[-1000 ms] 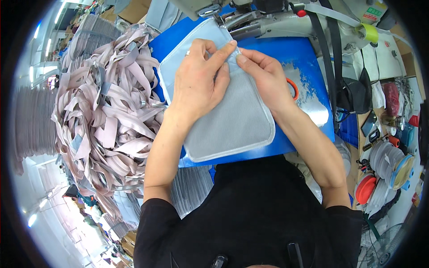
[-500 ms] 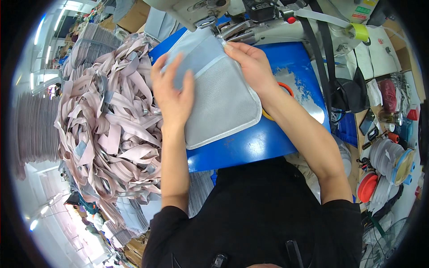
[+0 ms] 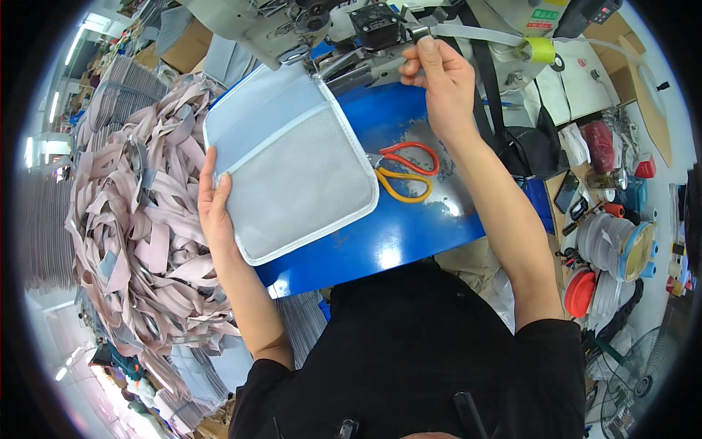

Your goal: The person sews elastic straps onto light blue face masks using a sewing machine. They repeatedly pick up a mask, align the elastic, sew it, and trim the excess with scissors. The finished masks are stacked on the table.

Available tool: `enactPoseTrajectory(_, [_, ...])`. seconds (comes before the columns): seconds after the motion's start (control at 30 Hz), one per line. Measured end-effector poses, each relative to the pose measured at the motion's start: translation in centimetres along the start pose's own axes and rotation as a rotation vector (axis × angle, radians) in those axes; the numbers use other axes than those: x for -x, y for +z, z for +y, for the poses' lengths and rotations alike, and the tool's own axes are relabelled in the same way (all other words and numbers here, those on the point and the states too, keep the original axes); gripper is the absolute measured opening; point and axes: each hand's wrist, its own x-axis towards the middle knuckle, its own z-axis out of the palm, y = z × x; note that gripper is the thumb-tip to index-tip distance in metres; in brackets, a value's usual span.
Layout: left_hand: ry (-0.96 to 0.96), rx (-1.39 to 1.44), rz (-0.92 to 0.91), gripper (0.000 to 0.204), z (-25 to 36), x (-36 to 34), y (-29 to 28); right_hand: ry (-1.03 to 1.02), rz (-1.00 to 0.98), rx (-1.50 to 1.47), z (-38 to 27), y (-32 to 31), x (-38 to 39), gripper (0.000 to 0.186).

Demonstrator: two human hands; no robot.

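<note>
A light grey-blue fabric panel (image 3: pixel 267 121) with a grey mesh pocket (image 3: pixel 307 175) and white edge binding lies on the blue table (image 3: pixel 365 252). Its far corner reaches the needle area of the sewing machine (image 3: pixel 296 55). My left hand (image 3: pixel 217 219) holds the panel's left edge, thumb on top and the other fingers at the rim. Off the panel, my right hand (image 3: pixel 446 84) is closed beside the machine's metal guide, below a white tape (image 3: pixel 475 33); what its fingertips pinch, if anything, cannot be made out. Scissors (image 3: pixel 409 172) with red and yellow handles lie right of the panel, blades partly hidden.
A large heap of pinkish-grey fabric strips (image 3: pixel 146 219) rises to the left, near stacked panels (image 3: pixel 131 88). Black straps (image 3: pixel 488 95) hang at the right of the table. Farther right are a phone (image 3: pixel 567 190), tape rolls (image 3: pixel 607 245) and a fan (image 3: pixel 636 384).
My right hand has left the panel's edge and moved up to the metal guide. My left hand has shifted from above the panel to its left edge. The scissors are now uncovered.
</note>
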Motion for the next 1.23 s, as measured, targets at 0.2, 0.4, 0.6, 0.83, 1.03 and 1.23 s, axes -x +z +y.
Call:
enactPoseTrajectory(0.2, [-0.001,0.044,-0.012,0.055,1.6,-0.1,0.8,0.134,0.171,-0.205,1.0,2.3,1.0,0.044])
enactPoseTrajectory(0.4, [0.030,-0.019,-0.014,0.055,2.5,-0.1,0.9,0.364,-0.180,0.035,1.8,5.0,5.1,0.047])
enactPoseTrajectory(0.6, [0.045,-0.032,-0.012,0.055,2.7,-0.5,0.6,0.529,-0.338,-0.368,0.8,6.4,6.6,0.047])
enactPoseTrajectory(0.83, [0.175,-0.261,0.034,0.052,3.7,-3.4,1.0,0.480,-0.303,-0.541,1.9,6.7,7.0,0.047])
enactPoseTrajectory(1.03, [0.152,-0.293,0.012,0.055,4.3,-8.2,-0.4,0.453,-0.310,-0.439,1.8,6.8,6.6,0.045])
enactPoseTrajectory(1.23, [0.073,-0.368,0.117,0.068,4.7,-12.6,-0.9,0.345,-0.376,-0.108,0.5,4.9,4.6,0.043])
